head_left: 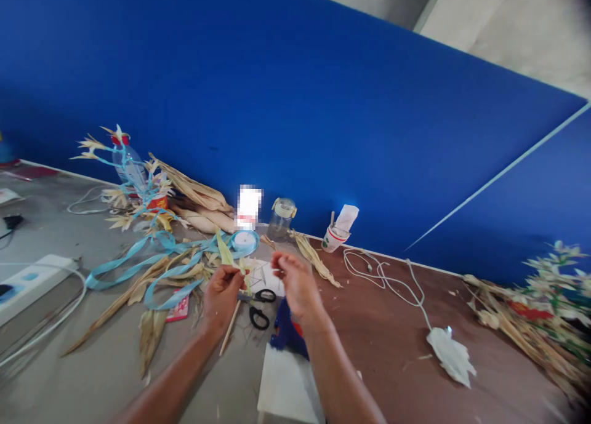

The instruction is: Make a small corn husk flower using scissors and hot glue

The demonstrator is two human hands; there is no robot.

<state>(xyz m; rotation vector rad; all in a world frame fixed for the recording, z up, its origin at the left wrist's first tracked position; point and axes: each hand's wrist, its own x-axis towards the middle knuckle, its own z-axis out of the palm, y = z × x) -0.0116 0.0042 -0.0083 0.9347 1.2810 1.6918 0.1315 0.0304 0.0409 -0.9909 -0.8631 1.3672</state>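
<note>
My left hand (221, 301) is closed, pinching a pale green strip of corn husk (224, 249) between thumb and fingers. Just to its right, my right hand (299, 285) is raised with fingertips curled together; whatever they hold, if anything, is too small to make out. Scissors (259, 318) with black handles lie between the hands. A thin wooden stick (229, 330) rests beside my left wrist. Partly hidden under my right wrist is a dark blue object (285, 329) with a red patch. Behind the hands lies a spool of light blue ribbon (245, 242).
Loose blue ribbon (124, 267) and dried husks (150, 341) spread leftward. A husk-flower branch (143, 190) stands by a plastic bottle. Along the blue partition are a glass jar (281, 221) and paper cup (334, 239). A white cable (392, 276) and power strip (34, 285) flank the workspace.
</note>
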